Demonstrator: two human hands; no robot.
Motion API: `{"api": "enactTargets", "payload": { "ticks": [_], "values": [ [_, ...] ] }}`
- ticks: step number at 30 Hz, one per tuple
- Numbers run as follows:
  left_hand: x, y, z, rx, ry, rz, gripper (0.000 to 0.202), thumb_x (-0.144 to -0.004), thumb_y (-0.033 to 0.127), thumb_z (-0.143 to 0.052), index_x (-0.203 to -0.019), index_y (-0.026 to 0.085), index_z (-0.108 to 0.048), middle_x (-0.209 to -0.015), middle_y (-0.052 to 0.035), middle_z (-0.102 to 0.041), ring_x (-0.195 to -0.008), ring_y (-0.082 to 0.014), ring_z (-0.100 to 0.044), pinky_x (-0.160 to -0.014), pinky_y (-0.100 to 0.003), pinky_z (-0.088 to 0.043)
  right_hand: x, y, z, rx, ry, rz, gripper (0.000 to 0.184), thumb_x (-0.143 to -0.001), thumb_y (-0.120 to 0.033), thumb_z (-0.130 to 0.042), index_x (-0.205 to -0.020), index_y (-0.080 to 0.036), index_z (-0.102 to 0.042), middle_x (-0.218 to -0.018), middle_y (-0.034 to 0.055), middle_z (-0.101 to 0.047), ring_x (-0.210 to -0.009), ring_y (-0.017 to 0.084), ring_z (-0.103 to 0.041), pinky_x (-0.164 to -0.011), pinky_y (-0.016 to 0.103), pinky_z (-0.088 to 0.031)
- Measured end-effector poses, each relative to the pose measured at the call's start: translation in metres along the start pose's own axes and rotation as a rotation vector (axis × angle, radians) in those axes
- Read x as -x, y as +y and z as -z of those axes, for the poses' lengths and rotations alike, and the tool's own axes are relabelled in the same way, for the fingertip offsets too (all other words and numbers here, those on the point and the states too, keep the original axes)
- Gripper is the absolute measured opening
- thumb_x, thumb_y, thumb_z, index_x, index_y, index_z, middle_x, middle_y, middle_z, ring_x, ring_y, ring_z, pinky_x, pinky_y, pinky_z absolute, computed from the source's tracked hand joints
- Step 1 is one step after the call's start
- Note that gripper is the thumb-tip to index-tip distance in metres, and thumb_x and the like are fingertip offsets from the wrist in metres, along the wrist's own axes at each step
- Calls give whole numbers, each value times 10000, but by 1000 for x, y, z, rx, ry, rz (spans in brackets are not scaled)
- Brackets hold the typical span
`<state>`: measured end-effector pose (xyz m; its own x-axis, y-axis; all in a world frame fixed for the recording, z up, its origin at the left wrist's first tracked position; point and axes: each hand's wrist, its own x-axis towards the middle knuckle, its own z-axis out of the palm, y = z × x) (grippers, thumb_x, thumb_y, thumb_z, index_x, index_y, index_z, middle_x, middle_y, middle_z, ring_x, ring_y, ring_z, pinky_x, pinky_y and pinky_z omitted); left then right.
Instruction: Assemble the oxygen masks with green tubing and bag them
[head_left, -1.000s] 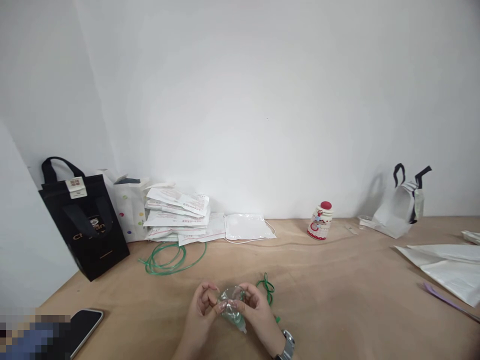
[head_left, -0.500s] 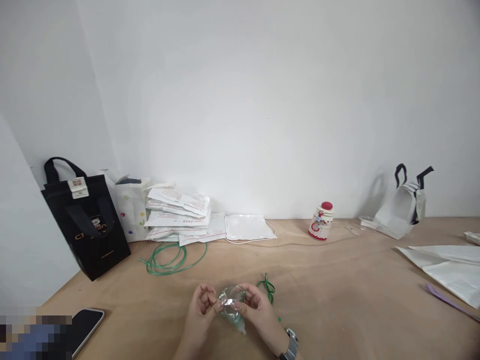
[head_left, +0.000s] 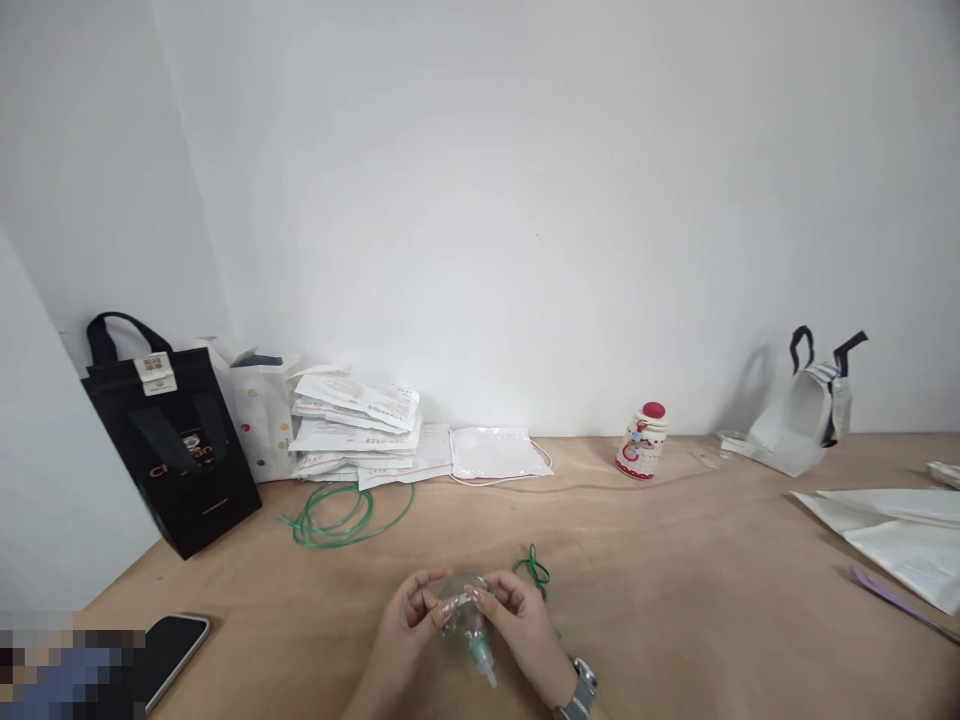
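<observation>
Between my two hands is a clear plastic oxygen mask (head_left: 472,618) with a pale green connector (head_left: 481,655) whose whitish tip points down toward me. My left hand (head_left: 412,615) pinches the mask's left edge, thumb on top. From the other side my right hand (head_left: 514,610), a watch on its wrist, grips the mask, its thumb meeting the left thumb near a small shiny strip on the mask. Beyond my right hand lies a green elastic strap (head_left: 534,568), partly hidden by that hand.
Coiled green tubing (head_left: 330,518) lies before stacked white packets (head_left: 356,430) and a flat white pouch (head_left: 499,455). A black bag (head_left: 176,460) and phone (head_left: 171,645) are left. A red-capped bottle (head_left: 641,445), white bag (head_left: 799,425), white sheets (head_left: 900,535) and purple-handled tool (head_left: 885,592) are right.
The mask has tilted in my hands, so its connector hangs a little lower and shows more fully. Both thumbs have shifted slightly upward on it and closer together.
</observation>
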<state>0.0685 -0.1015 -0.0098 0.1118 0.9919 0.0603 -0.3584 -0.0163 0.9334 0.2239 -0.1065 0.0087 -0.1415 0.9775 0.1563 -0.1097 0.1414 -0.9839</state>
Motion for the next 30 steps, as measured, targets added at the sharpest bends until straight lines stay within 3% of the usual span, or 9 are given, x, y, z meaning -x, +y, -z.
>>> {"api": "enactTargets", "payload": {
  "ticks": [4, 13, 15, 20, 30],
  "values": [
    [0, -5, -1, -15, -80, 111, 305, -547, 360, -731, -690, 128, -595, -559, -1, -598, -513, -110, -506, -521, -221, -378, -1, 0, -3, 7, 59, -24, 288, -680, -397, -627, -605, -145, -511, -508, -50, -474, -480, 74, -415, -465, 189, -324],
    [4, 3, -7, -78, -37, 37, 316, -526, 388, -734, -614, 143, -555, -463, 54, -500, -466, -88, -428, -484, -195, -318, -2, 0, -6, -19, 74, -37, 320, -666, -438, -623, -573, -162, -491, -517, -51, -437, -509, 89, -395, -499, 205, -318],
    [4, 4, -7, -96, -36, 45, 339, -504, 408, -738, -625, 142, -567, -456, 60, -481, -462, -88, -415, -484, -198, -311, -2, -1, -7, -24, 75, -47, 318, -659, -450, -623, -580, -162, -512, -527, -44, -454, -526, 99, -410, -520, 212, -331],
    [4, 7, -5, -175, -161, 115, 349, -522, 442, -713, -584, 119, -595, -491, 18, -535, -490, -103, -431, -512, -217, -306, 1, -6, -8, -42, 57, -84, 304, -630, -435, -651, -575, -165, -524, -529, -43, -465, -538, 107, -418, -530, 217, -325],
    [3, 1, -3, -174, -118, 118, 357, -498, 423, -730, -528, 141, -514, -456, 42, -498, -462, -89, -394, -491, -211, -282, 1, -5, -5, -20, 35, -76, 347, -702, -487, -557, -590, -159, -530, -569, -32, -448, -587, 114, -416, -569, 222, -328]
  ]
}}
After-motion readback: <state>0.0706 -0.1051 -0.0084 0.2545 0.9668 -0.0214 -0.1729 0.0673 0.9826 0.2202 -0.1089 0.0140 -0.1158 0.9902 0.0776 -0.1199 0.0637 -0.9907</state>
